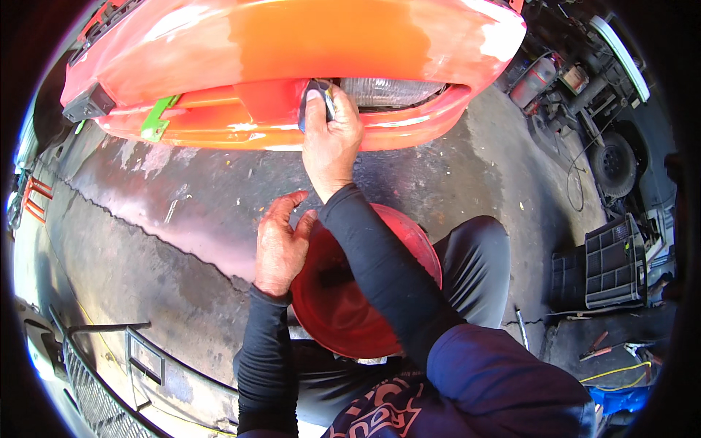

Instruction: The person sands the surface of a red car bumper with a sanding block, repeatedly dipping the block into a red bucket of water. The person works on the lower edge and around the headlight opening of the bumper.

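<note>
My right hand (332, 146) reaches forward and grips a small dark pad (302, 111), pressed to an orange-red car bumper (292, 44) beside a clear lamp (391, 93). The pad's exact kind is mostly hidden by my fingers. Lower and to the left, my left hand (280, 244) hovers by the rim of a red bucket (343, 310), thumb and fingers apart, holding nothing. The bucket stands between my legs, partly covered by my right forearm. A strip of green tape (157, 120) sticks to the bumper's left part.
A black plastic crate (615, 263) stands at the right, below a wheel (613, 164) and various car parts. A metal frame with mesh (102, 387) is at the lower left. The concrete floor (197, 219) is cracked and stained, with some wet-looking dark patches.
</note>
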Demonstrator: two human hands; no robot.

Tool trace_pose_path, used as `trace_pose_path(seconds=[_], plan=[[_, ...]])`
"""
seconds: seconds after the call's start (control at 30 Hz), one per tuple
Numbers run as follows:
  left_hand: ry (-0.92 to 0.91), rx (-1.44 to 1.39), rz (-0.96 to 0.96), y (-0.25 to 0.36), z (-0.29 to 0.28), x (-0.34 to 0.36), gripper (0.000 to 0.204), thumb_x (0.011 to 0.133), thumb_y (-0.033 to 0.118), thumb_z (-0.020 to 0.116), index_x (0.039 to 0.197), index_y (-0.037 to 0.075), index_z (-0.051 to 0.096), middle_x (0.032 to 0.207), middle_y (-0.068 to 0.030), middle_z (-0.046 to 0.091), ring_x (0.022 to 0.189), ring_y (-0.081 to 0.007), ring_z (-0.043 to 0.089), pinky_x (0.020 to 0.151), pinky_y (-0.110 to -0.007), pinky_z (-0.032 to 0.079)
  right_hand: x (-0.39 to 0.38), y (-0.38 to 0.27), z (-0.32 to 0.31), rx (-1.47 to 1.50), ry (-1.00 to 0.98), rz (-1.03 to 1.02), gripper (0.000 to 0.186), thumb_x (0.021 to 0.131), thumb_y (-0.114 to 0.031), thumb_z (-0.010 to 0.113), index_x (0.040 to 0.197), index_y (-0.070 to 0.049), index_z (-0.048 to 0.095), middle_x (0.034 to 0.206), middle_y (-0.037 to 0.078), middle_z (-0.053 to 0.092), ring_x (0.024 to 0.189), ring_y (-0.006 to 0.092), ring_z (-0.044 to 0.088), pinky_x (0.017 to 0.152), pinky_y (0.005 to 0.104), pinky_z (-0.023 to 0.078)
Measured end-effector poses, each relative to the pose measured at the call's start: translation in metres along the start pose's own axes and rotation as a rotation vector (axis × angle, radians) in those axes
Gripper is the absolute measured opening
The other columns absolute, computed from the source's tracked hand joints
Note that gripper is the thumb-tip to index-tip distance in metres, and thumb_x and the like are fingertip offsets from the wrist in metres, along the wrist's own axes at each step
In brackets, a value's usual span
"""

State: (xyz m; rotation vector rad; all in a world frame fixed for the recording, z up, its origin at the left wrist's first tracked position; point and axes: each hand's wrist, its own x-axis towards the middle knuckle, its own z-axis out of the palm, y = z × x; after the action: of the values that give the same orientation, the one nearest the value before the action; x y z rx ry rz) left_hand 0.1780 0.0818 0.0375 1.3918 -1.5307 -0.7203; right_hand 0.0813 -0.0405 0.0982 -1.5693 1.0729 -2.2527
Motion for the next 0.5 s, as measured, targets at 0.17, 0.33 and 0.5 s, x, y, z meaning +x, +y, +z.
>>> trace_pose_path(seconds=[0.17,0.33,0.5], plan=[[0.007,0.068,0.075,-0.001,0.000,-0.001,0.031,0.090,0.008,0.073,0.120,0.000,0.068,0.118,-0.0216,0.070,0.111,-0.0396,0.068,0.096,-0.043,0.052,-0.001,0.009,-0.003,0.035,-0.046,0.007,0.012,0.097,-0.004,0.064,0.105,0.003,0.069,0.090,0.010,0.065,0.081,0.0159,0.062,0.076,0.0332,0.051],[-0.008,0.063,0.062,-0.001,0.003,-0.001,0.032,0.090,0.008,0.073,0.121,0.000,0.068,0.119,-0.0216,0.070,0.111,-0.0393,0.068,0.095,-0.043,0.053,-0.009,0.009,-0.014,-0.105,-0.122,0.003,0.012,0.096,-0.002,0.065,0.105,0.002,0.071,0.089,0.012,0.065,0.083,0.0218,0.064,0.076,0.0334,0.051],[-0.003,0.067,0.027,-0.003,0.000,-0.004,0.034,0.090,0.009,0.074,0.122,0.001,0.068,0.121,-0.0212,0.070,0.112,-0.0388,0.068,0.094,-0.043,0.054,-0.006,-0.006,-0.033,-0.111,-0.160,0.066,0.014,0.094,-0.003,0.064,0.107,0.001,0.069,0.093,0.017,0.066,0.085,0.0354,0.067,0.075,0.0426,0.053]])
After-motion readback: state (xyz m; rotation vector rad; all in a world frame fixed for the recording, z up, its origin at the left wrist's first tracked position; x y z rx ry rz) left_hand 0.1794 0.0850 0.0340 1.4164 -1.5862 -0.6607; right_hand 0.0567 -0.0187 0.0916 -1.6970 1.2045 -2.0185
